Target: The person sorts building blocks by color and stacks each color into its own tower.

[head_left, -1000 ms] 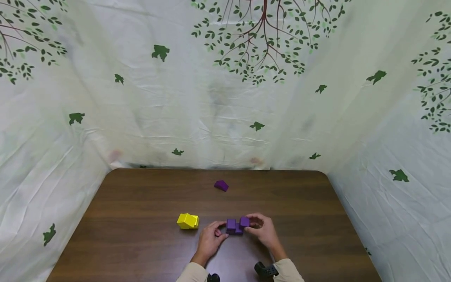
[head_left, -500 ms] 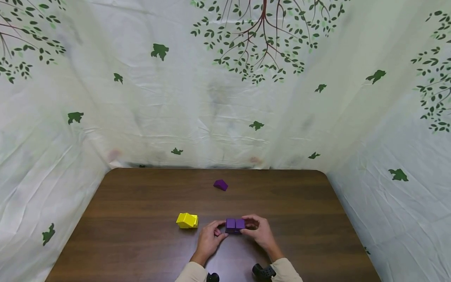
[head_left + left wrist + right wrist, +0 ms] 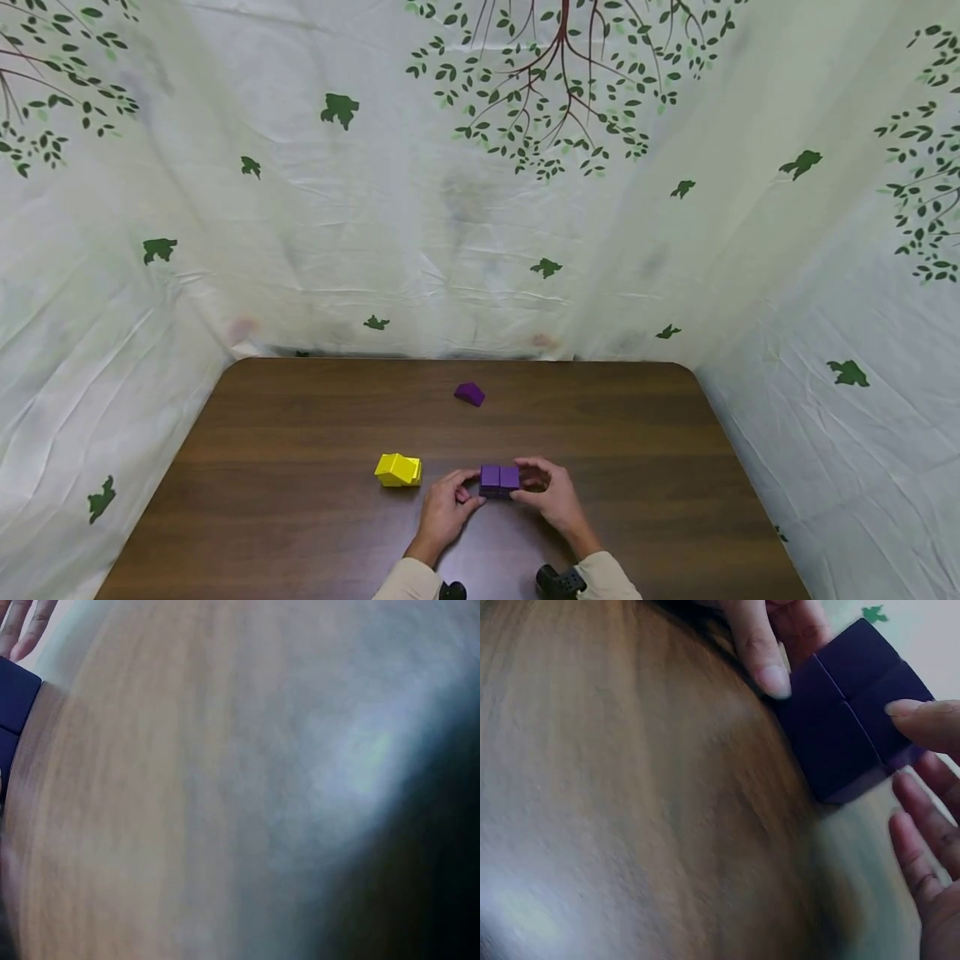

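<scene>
A dark wood desk [image 3: 300, 517] stood inside leaf-printed sheets [image 3: 465, 208]. Left hand [image 3: 444, 510] and right hand [image 3: 549, 497] pinched the purple blocks [image 3: 499, 481] between them.

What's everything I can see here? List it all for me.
purple blocks: two showing on top, joined side by side, near the front of the table, between the hands
purple wedge: one, alone toward the far edge of the table
yellow blocks: a small cluster, count unclear, left of the purple blocks
table: one, dark brown wood grain
curtain: pale cloth printed with green leaves and birds, hung round the table
left hand: one, fingertips against the left side of the purple blocks
right hand: one, fingers curled onto the right side of the purple blocks
sleeves: two, beige, at the bottom edge
</scene>
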Motion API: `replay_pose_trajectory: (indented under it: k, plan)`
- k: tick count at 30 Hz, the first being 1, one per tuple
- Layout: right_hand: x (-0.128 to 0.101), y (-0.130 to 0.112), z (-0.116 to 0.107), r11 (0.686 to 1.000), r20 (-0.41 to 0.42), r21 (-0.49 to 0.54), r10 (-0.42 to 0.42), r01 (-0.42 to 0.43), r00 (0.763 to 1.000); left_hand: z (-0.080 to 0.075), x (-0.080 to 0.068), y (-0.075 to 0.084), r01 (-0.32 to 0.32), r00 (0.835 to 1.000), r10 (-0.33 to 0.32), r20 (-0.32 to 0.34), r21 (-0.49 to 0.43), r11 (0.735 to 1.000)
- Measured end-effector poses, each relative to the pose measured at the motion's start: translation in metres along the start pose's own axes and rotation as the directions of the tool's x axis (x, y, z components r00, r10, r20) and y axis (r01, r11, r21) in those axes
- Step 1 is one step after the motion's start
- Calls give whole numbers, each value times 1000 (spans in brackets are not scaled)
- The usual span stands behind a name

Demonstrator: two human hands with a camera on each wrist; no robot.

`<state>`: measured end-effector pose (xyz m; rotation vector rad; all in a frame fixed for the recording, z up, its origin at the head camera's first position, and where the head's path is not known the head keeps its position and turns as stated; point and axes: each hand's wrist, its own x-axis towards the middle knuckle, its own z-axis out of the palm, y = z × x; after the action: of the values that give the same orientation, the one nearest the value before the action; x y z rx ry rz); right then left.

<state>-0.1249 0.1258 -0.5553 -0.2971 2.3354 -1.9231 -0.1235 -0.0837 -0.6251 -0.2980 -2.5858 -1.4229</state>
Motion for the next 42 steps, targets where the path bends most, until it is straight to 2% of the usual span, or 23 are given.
replay_pose_trajectory:
  k: [4,7,10,13,17,20,22,24,27,31,36,42]
  plan:
    - [5,-1,-13,1000,29,-4,7,-7,1000,0,0,-2,-23,1000,23,-10,0,1000]
    - [18,-6,-24,1000,32,-22,-6,7,999,-1,1,-2,-21,1000,21,-12,1,1000]
    - [41,-12,-30,998,26,-52,-26,28,999,-3,2,-2,-4,1000,4,-18,0,1000]
    - [74,-8,-31,994,17,-93,-50,52,999,-4,3,-3,-14,1000,14,-18,14,1000]
    - [118,-4,-28,987,38,-140,-75,79,996,-4,3,-3,-18,1000,18,-9,15,1000]
    - [138,-22,-22,982,86,-164,-75,88,993,-4,3,-1,-8,1000,8,1,6,1000]
    - [151,-23,-16,976,105,-200,-61,81,993,-4,3,0,-14,1000,14,4,2,1000]
    - [162,-21,-10,968,117,-243,-30,58,993,-4,2,0,-15,1000,15,9,1,1000]
    - [179,-3,-2,948,123,-316,18,22,992,-2,0,0,-28,1000,28,-1,14,1000]
    - [189,4,7,926,130,-377,80,-25,988,-1,-2,0,-21,1000,22,-4,23,1000]
    - [195,12,14,896,107,-438,135,-75,985,0,-2,1,21,999,-21,31,4,1000]
    - [201,13,25,876,165,-482,116,-22,980,-3,-2,0,26,999,-26,33,-1,1000]
